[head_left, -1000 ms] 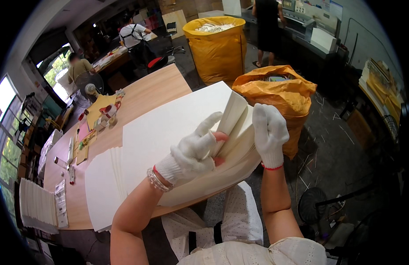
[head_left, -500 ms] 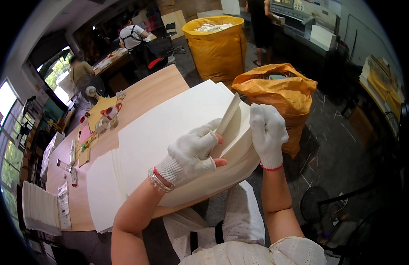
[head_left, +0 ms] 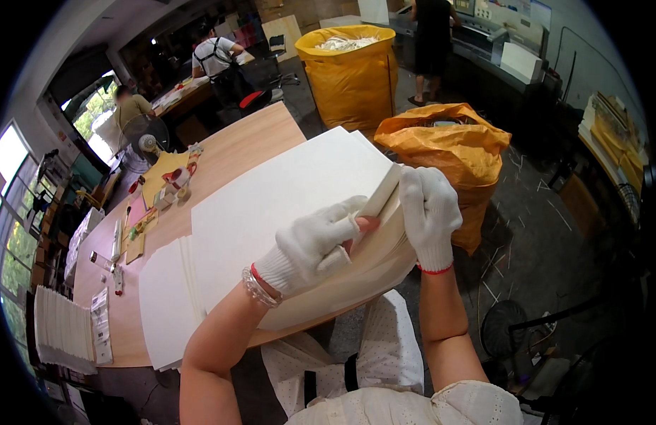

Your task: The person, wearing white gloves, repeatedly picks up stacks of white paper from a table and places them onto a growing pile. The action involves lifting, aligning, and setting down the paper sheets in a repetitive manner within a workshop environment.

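We count two orange sacks (head_left: 441, 184) near one worktop (head_left: 250, 142); our left grip (head_left: 310, 244), slanted rightward, pinches white sheets (head_left: 271, 191); our right grip (head_left: 430, 209), upright, clenches their edge.

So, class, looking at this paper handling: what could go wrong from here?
First, the bare fingertips of the left hand poke out of its glove right by the edges of the sheets, which might cut them. Second, the sheets bend up between that hand and the right hand, so they could crease.
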Available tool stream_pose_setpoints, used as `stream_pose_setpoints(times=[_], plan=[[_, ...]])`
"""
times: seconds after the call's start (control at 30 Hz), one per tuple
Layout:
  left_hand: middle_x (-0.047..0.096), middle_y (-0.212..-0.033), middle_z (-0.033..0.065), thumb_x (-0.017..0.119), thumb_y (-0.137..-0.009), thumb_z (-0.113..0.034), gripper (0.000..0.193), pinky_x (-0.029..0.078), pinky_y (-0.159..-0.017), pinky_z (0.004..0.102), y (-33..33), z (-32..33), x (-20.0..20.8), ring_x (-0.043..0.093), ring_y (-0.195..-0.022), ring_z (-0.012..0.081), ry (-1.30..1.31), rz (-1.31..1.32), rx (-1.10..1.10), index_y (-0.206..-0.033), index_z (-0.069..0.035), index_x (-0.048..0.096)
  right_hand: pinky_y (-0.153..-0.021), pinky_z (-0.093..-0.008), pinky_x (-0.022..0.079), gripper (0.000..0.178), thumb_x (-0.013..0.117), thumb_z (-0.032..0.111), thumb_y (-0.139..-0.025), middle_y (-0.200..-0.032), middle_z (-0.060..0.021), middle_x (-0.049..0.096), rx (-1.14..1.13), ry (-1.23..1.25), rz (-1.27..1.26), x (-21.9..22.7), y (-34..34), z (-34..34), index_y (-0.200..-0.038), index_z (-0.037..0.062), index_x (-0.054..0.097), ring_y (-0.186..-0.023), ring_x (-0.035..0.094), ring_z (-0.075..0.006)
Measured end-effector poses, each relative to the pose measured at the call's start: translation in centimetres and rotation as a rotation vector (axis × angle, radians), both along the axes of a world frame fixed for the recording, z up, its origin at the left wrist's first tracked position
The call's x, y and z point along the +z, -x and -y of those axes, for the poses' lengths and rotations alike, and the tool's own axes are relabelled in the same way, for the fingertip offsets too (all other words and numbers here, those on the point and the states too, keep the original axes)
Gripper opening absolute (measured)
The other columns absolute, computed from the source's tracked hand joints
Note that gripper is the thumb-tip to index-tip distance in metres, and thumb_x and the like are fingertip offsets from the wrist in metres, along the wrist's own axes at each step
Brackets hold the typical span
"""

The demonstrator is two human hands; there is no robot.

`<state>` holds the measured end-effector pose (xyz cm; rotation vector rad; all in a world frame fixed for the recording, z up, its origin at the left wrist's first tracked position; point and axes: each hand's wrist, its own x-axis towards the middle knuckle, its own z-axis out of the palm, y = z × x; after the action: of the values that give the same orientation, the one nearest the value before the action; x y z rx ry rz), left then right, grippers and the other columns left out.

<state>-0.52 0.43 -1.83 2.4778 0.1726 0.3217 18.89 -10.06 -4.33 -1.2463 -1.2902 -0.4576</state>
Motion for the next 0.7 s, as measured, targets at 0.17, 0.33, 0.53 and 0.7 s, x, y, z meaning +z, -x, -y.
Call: stream_pose_setpoints(times=[0.17, 0.33, 0.53, 0.7], plan=[[0.041, -0.154, 0.0215, 0.078, -0.075, 0.004, 0.059, 0.049, -0.093, 0.0258, -0.3, 0.0, -1.6, 0.064, -0.118, 0.0238, -0.085, 0.254, 0.038, -0.131, -0.010, 0.064, -0.060, -0.0384, 0.041, 0.013, 0.059, 0.006, -0.096, -0.068, -0.0117, 0.050, -0.043, -0.016, 0.030, -0.6, -0.3, -0.1, -0.090, -0.0050, 0.061, -0.062, 0.049, -0.0288], [0.039, -0.156, 0.0238, 0.073, -0.074, 0.009, 0.057, 0.049, -0.094, 0.0279, -0.2, -0.6, -1.8, 0.062, -0.122, 0.0283, -0.059, 0.328, -0.030, -0.127, -0.007, 0.065, -0.059, -0.0396, 0.039, 0.023, 0.059, 0.009, -0.097, -0.067, -0.0133, 0.049, 0.024, 0.032, -0.110, -0.3, -0.1, 0.0, -0.077, -0.0024, 0.057, -0.060, 0.047, -0.0289], [0.049, -0.147, 0.0215, 0.059, -0.076, 0.013, 0.057, 0.049, -0.092, 0.0275, 0.0, 0.2, -0.3, 0.063, -0.117, 0.0263, -0.066, 0.073, -0.041, -0.129, -0.007, 0.064, -0.058, -0.0402, 0.038, 0.025, 0.058, 0.008, -0.098, -0.066, -0.0130, 0.047, 0.019, 0.003, -0.111, -0.3, 0.2, -0.2, -0.075, -0.0014, 0.056, -0.061, 0.047, -0.0286], [0.044, -0.150, 0.0215, 0.067, -0.074, 0.012, 0.064, 0.050, -0.090, 0.0276, -0.3, 0.5, -0.7, 0.065, -0.111, 0.0250, -0.074, 0.115, 0.066, -0.134, -0.010, 0.061, -0.058, -0.0393, 0.039, 0.021, 0.058, 0.008, -0.097, -0.066, -0.0122, 0.046, -0.021, 0.023, -0.061, -0.2, 0.3, 0.0, -0.079, -0.0040, 0.058, -0.062, 0.047, -0.0289]])
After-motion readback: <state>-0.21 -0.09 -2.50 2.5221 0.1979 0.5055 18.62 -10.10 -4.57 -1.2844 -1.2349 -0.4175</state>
